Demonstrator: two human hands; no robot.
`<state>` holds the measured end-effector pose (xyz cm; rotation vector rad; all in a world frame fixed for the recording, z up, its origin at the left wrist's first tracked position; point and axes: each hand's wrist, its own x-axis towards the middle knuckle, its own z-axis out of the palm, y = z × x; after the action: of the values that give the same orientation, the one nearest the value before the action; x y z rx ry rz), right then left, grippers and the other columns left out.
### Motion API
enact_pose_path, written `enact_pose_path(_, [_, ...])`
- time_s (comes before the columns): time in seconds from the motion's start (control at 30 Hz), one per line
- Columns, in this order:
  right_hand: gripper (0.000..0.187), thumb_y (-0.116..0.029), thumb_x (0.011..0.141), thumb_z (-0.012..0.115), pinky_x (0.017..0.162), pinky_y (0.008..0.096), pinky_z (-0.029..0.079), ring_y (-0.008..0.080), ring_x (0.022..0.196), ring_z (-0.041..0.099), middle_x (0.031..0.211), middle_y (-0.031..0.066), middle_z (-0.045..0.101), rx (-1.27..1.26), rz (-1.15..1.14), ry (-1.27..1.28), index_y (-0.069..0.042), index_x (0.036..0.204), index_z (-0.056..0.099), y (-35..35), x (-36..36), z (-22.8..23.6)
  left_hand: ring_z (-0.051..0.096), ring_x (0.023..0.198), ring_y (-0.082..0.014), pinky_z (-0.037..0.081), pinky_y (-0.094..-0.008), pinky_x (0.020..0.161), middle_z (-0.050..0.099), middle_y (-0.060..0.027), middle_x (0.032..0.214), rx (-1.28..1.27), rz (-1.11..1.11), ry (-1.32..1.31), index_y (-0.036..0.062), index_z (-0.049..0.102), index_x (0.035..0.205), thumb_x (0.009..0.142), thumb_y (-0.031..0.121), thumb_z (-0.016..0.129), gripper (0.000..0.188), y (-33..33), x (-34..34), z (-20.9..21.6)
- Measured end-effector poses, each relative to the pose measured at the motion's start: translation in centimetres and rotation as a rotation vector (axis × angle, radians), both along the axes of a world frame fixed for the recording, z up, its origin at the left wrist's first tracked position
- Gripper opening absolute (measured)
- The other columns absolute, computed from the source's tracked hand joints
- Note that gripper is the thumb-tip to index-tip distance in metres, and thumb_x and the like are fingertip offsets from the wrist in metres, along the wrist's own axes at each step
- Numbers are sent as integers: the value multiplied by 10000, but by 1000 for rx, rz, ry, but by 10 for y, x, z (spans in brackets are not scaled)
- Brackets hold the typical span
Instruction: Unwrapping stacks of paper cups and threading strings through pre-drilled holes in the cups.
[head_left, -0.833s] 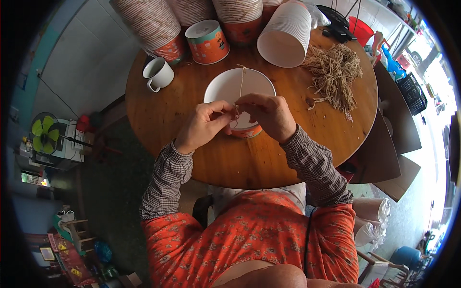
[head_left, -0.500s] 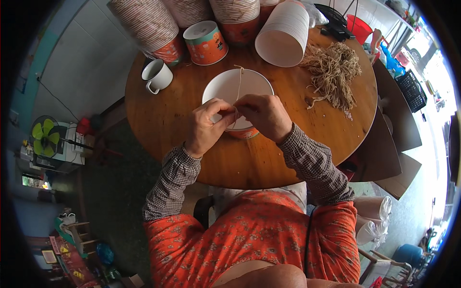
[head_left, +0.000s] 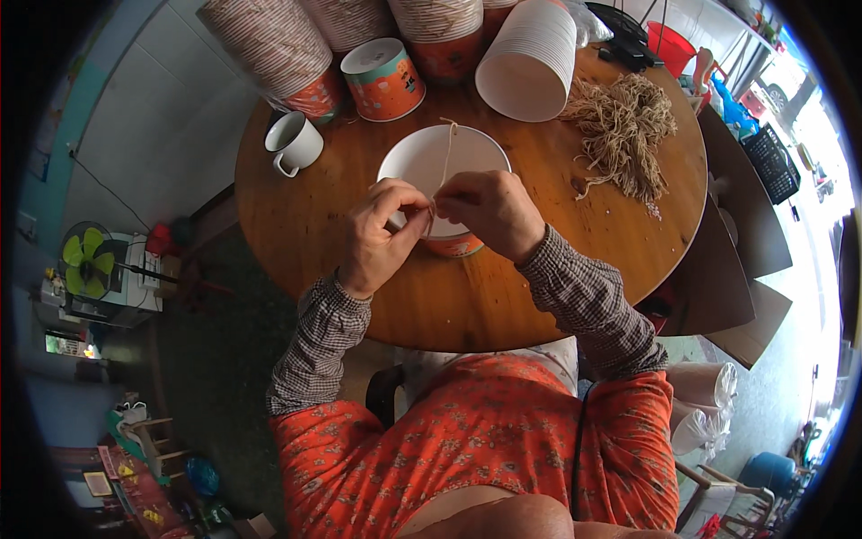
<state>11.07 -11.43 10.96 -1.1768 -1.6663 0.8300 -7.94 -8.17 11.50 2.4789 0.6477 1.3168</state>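
A white-lined paper bucket point(head_left: 409, 154) with an orange outside stands upright on the round wooden table. A thin tan string point(head_left: 448, 148) runs from its far rim across the opening to my hands. Over the near rim, my left hand point(head_left: 381, 235) pinches the string between thumb and fingers. My right hand point(head_left: 494, 212) is closed on the same string just beside it, fingertips almost touching the left ones. The exact twist of the string between the fingers is too small to make out.
A heap of tan strings point(head_left: 627, 135) lies at the right of the table point(head_left: 575, 260). A white enamel mug point(head_left: 305, 144) stands at the left. Behind are an upturned orange bucket point(head_left: 388, 90), tall bucket stacks point(head_left: 269, 45) and a tipped white stack point(head_left: 528, 76).
My left hand has shifted slightly left, and its fingers have curled differently around the string. My right hand has moved a little up and left. The bucket stays in place.
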Motion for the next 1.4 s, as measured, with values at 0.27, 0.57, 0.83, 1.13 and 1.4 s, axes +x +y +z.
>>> enact_pose_path(0.27, [152,-107,832,641,674,299,550,182,700,700,752,123,705,-38,45,102,8,909,703,-2,1,3,621,786,-199,408,-388,953,623,-26,839,4,-46,167,88,606,883,739,2,667,179,3,-18,4])
enact_pose_path(0.57, [137,-149,810,653,676,361,541,284,735,694,791,128,705,64,101,-42,-45,880,709,-3,-10,1,594,793,-201,396,-375,947,585,-32,827,76,-127,197,96,594,853,736,0,652,162,-4,-14,12])
enact_pose_path(0.83, [130,-117,819,684,659,303,537,179,676,667,780,110,694,62,80,-45,-25,909,697,-9,-8,-1,564,812,-153,419,-300,849,570,-29,860,-445,-171,103,53,605,836,813,57,636,39,-2,-25,7])
enact_pose_path(1.13, [123,-128,804,670,684,364,531,284,757,675,812,115,680,118,54,-6,-35,881,687,-20,-14,-3,560,834,-82,435,-220,792,574,0,926,-989,-159,-422,-6,696,899,897,83,648,101,-19,-15,7])
enact_pose_path(1.4, [114,-96,838,659,691,343,531,261,764,673,842,129,677,155,34,-22,-21,919,687,-26,-5,-4,555,806,-80,455,-210,691,556,-18,909,-573,6,-161,-26,685,924,879,56,686,94,-25,-9,-2])
